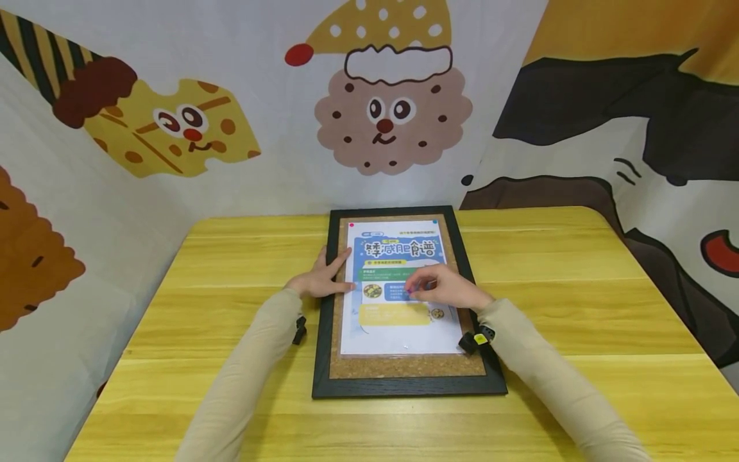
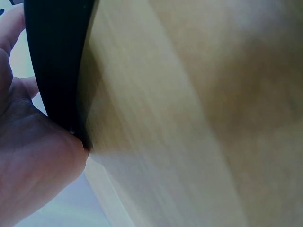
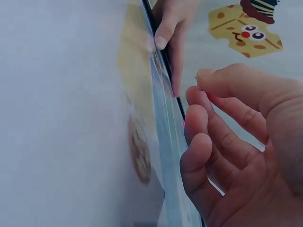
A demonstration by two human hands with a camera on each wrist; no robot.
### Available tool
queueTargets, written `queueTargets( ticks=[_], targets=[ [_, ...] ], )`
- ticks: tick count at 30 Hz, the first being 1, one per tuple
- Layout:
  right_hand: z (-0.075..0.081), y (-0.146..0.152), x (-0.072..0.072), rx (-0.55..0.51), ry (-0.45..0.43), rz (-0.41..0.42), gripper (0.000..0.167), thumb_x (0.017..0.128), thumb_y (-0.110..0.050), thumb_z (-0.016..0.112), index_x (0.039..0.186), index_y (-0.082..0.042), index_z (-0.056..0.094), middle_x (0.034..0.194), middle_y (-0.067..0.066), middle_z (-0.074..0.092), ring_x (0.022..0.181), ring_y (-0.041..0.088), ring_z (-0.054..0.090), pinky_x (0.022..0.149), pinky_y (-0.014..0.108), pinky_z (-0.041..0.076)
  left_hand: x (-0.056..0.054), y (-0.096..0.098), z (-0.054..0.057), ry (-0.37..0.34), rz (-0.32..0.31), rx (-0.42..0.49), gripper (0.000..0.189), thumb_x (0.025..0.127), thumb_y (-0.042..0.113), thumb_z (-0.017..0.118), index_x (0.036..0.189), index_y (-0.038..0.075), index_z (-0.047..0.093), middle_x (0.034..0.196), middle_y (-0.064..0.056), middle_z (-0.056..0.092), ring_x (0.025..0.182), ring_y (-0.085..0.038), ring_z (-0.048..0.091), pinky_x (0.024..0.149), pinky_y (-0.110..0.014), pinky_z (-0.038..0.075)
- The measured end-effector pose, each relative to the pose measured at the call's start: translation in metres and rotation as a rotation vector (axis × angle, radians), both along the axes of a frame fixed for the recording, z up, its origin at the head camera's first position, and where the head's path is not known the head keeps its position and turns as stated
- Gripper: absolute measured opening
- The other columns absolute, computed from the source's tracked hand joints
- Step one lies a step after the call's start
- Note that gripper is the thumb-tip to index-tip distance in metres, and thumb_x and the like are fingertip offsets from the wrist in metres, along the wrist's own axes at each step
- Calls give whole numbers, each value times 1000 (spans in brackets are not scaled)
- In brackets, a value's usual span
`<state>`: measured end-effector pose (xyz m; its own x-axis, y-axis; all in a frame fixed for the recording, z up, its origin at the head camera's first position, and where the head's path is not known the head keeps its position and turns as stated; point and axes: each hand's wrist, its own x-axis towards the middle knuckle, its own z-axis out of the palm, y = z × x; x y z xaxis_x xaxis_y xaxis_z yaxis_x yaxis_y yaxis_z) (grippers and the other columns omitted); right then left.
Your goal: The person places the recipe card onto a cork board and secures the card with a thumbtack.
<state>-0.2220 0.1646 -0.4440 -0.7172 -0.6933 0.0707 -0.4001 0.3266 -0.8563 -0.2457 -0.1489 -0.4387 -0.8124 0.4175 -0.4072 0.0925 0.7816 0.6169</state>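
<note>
A cork board (image 1: 404,367) in a black frame lies on the table with a printed sheet (image 1: 392,340) on it. A pink push pin (image 1: 351,225) sits at the sheet's top left corner and a blue push pin (image 1: 435,222) at its top right. My left hand (image 1: 320,280) rests across the frame's left side, fingers spread, fingertips on the sheet's left edge. Over the middle of the sheet, my right hand (image 1: 441,287) pinches a small push pin (image 1: 410,290) between thumb and fingers. Mostly hidden by the fingers, it shows a tiny tip in the right wrist view.
The yellow wooden table (image 1: 231,256) extends around the black frame (image 1: 410,387). A cartoon-printed cloth (image 1: 277,173) hangs behind the table's far edge. Each wrist wears a dark strapped camera.
</note>
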Motion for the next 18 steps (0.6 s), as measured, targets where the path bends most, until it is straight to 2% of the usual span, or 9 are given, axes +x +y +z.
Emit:
queueTargets(
  ticks=[3,7,9,12,18],
  targets=[
    [9,-10,6,20,-34,8,15,89,-2,67,103,2,70,100,12,68,80,23,58,70,34,48,0,0,-1,2,0,1,91,92,44,62,157,25,1,152,-25,-28,140,-46,-13,108,-65,9],
    [7,-18,7,40,-29,38,13,89,0,67,101,-1,71,96,9,68,76,23,57,67,33,48,0,-1,-1,8,-6,-2,92,92,45,62,157,25,1,152,-25,-27,140,-46,-13,108,-65,9],
    [-3,-19,3,34,-14,58,12,89,-2,67,100,-4,71,94,4,68,74,19,57,65,30,48,1,-1,-1,13,-9,-7,92,92,45,62,157,25,1,152,-26,-26,140,-46,-13,108,-65,9],
    [-2,-24,3,44,-23,66,13,88,-3,68,100,-7,72,92,0,68,74,17,57,65,29,48,1,-1,0,11,-3,-7,92,91,46,62,157,25,1,152,-25,-26,140,-46,-12,108,-65,10],
    [0,-38,5,23,-14,110,12,89,-6,69,100,-7,72,90,3,67,72,17,57,63,29,48,1,-1,1,-3,9,4,92,91,46,62,157,25,1,152,-25,-28,140,-47,-12,108,-64,10]
  ],
)
